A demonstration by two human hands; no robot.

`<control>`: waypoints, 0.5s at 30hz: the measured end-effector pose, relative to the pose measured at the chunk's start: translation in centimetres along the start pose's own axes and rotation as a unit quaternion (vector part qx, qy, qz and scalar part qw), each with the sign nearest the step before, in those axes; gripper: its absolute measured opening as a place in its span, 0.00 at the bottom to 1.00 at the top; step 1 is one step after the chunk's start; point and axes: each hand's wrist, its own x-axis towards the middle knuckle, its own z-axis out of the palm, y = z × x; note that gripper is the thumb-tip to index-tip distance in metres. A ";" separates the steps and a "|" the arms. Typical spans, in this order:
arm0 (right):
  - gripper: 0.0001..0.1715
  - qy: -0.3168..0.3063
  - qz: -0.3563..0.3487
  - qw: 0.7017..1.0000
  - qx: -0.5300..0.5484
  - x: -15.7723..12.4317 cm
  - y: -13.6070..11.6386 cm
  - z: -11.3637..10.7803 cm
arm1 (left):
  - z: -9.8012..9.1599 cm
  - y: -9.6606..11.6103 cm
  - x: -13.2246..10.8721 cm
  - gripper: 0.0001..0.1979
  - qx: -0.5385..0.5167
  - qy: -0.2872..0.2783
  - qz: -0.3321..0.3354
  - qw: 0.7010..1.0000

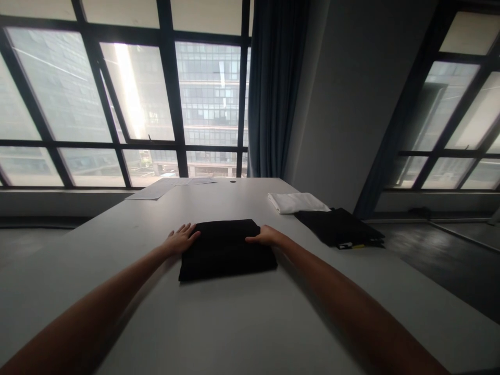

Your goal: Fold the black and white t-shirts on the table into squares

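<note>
A folded black cloth (228, 252) lies flat on the white table (219, 323), in front of me. My left hand (183, 240) rests at its far left edge, fingers stretched out and apart, the thumb touching the cloth. At the opposite side, my right hand (266, 236) grips the right edge, its thumb on top. The other fingers of that hand are mostly hidden behind the edge. Whether the cloth is a garment I cannot tell.
To the right lie a folded white cloth (299, 202) and a dark folded cloth pile (339, 227) with a small white and yellow item (351, 246) at its front edge. Paper sheets (150, 191) lie at the far left. Windows and a blue curtain (271, 94) stand beyond.
</note>
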 end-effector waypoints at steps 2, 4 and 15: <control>0.23 -0.018 0.001 0.996 0.086 0.4 -0.2 -0.3 | -0.1 -0.5 0.5 0.37 -0.015 0.010 0.016 1.000; 0.18 -0.009 -0.028 0.990 0.141 1.1 -0.6 -0.7 | 0.0 -0.8 1.0 0.35 -0.029 0.025 0.026 0.999; 0.29 0.250 -0.190 0.947 0.069 9.1 -3.3 -13.5 | 3.0 -3.2 2.1 0.30 -0.002 0.137 0.036 0.990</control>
